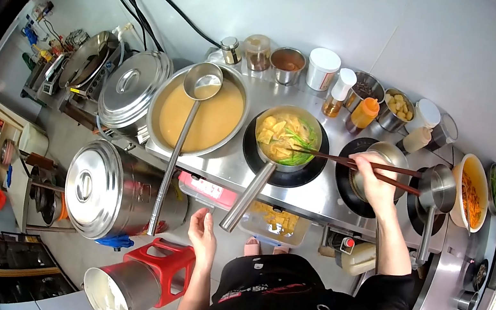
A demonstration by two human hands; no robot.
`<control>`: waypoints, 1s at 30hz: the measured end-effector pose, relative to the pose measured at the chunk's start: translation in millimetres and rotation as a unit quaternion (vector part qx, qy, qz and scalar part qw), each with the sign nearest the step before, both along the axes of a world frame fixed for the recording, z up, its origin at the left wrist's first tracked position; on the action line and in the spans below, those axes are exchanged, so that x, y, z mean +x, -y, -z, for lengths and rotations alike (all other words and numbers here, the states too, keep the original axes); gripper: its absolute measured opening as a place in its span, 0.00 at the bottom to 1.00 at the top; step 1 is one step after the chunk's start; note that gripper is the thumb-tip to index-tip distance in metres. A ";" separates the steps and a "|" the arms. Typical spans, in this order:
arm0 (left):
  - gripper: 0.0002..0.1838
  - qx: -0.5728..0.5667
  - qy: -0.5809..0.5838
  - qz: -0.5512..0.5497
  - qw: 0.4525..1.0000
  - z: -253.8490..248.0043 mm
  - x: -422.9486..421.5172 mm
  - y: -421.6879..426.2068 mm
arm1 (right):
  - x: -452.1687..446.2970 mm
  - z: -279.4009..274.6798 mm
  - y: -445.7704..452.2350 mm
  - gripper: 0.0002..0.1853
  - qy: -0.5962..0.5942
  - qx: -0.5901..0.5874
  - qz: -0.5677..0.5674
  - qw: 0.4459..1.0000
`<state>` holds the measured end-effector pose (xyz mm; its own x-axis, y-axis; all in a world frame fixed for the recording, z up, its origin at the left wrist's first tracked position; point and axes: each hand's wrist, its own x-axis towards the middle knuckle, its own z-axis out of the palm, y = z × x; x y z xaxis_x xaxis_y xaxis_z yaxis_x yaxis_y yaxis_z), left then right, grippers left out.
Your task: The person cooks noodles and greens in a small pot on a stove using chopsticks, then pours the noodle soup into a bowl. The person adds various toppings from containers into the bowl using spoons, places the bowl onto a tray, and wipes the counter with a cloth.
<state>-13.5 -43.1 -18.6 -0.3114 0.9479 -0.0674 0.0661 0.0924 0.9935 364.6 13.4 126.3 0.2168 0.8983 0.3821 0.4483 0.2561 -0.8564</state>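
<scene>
My right hand (375,179) is closed around long dark chopsticks (398,170), whose tips reach into a small saucepan (268,158) on a black round burner. Yellow pieces and green vegetables (292,155) lie in the pan, and the tips touch them. The pan's metal handle (248,197) points toward me. To the left of that handle and below the counter edge, my left hand (202,232) hangs in the air with nothing in it, its fingers loosely curled but apart.
A ladle (176,156) rests across a large bowl of brown liquid (169,118). More saucepans (439,188) stand on the right burners. Bottles and containers (323,69) line the wall. A lidded pot (126,184), a red stool (176,260) and a bucket (139,287) stand lower left.
</scene>
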 end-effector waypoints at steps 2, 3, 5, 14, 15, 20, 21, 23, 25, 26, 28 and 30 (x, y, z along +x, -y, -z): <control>0.17 -0.006 -0.003 -0.003 1.000 -0.5 -1.4 0.5 | 2.7 8.3 -1.7 0.07 0.000 0.007 0.001 1.000; 0.16 -0.011 -0.010 -0.006 1.000 -1.1 -1.8 1.1 | 3.1 26.0 -6.1 0.07 0.006 -0.013 -0.008 1.000; 0.16 -0.014 -0.016 -0.008 1.000 0.2 -1.9 0.9 | -2.5 38.1 -11.1 0.07 0.004 -0.058 -0.020 0.998; 0.17 -0.008 -0.025 -0.006 1.000 1.1 -0.5 -2.2 | -17.6 29.6 -24.1 0.06 -0.030 0.001 -0.049 0.998; 0.17 -0.010 -0.024 -0.010 1.000 0.5 0.9 -2.6 | -21.4 37.1 -26.5 0.06 -0.016 -0.033 -0.059 0.998; 0.17 -0.004 -0.018 -0.023 1.000 1.6 2.0 -0.8 | -1.9 32.3 -11.8 0.07 -0.026 -0.012 -0.040 0.999; 0.17 -0.005 -0.021 -0.023 1.000 3.2 1.1 0.3 | 0.4 23.3 -12.7 0.06 -0.025 -0.022 -0.036 0.999; 0.17 -0.003 -0.023 -0.021 1.000 6.5 0.1 0.8 | 1.3 29.9 -22.0 0.07 -0.017 -0.028 -0.040 0.999; 0.17 -0.017 -0.030 -0.024 0.999 7.4 0.6 -0.1 | 2.5 47.6 -28.0 0.07 -0.004 -0.045 -0.060 0.997; 0.17 -0.015 -0.030 -0.024 0.999 6.1 2.0 -1.3 | 3.5 52.4 -26.8 0.07 -0.013 -0.051 -0.067 0.996; 0.15 -0.013 -0.017 -0.040 0.999 -0.3 7.2 -2.4 | 6.8 39.1 -19.3 0.07 -0.003 -0.058 -0.036 0.998; 0.15 -0.006 -0.018 -0.040 0.999 1.6 6.6 -2.4 | 14.7 33.8 -19.5 0.07 -0.026 -0.001 -0.021 0.999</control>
<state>-6.9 -40.7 -20.2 -0.3888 0.9190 -0.0656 0.0938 0.1103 0.9895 379.3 32.9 92.5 0.1990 0.9076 0.3697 0.3917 0.2721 -0.8789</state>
